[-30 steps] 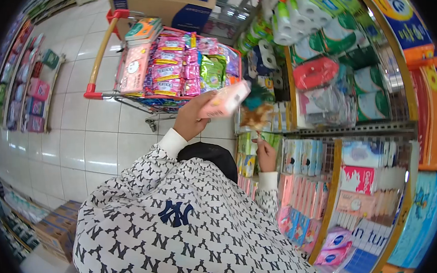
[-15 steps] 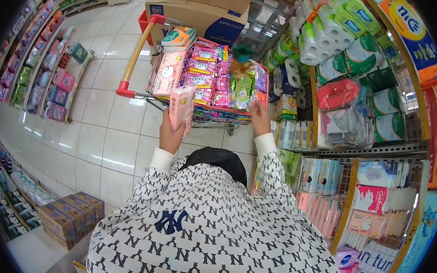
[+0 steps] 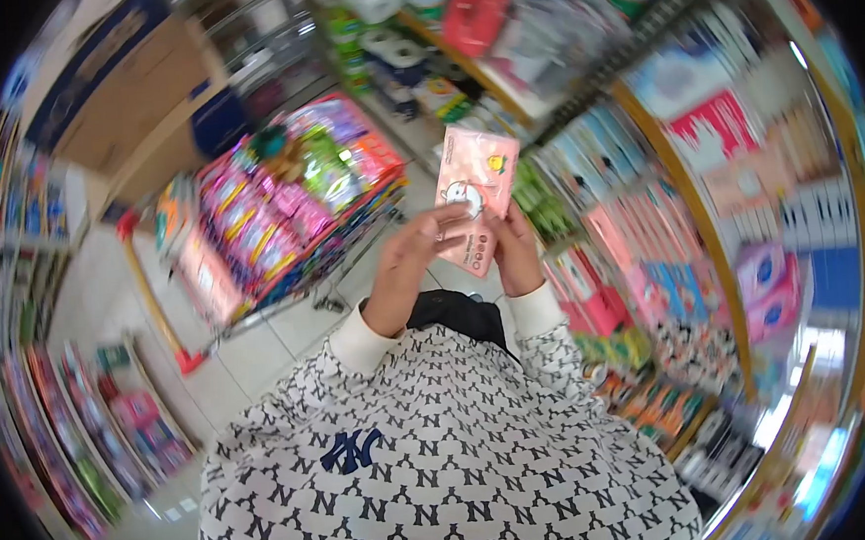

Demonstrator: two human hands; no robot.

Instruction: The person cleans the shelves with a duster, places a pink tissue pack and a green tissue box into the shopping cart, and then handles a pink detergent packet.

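One pink pack (image 3: pixel 477 193) is held up in front of the person, and two hands hold it. The left hand (image 3: pixel 408 267) closes on its lower left edge, fingers curled across the printed face. The right hand (image 3: pixel 519 255) closes on the lower right corner from behind. The pack stands nearly upright in this double grip, its top tilted slightly right.

One cart (image 3: pixel 154 297) stands to the left of the grip and beyond it, heaped with many pink and green packets, too blurred to count. A teal-and-brown tuft (image 3: pixel 271 146) lies on top of the load. One cardboard box (image 3: pixel 115 101) sits farther left, past the cart. Shelves (image 3: pixel 708 243) of pink, blue and white packs fill the space to the right of the grip. Nothing stands between the hands and the pack, and the tiled floor (image 3: pixel 260 370) shows below them.

Half a second ago the left hand alone held the pack, edge-on beside the cart, while the right hand held the tuft over the load. Now the right hand has let go of the tuft and joined the left on the pack.
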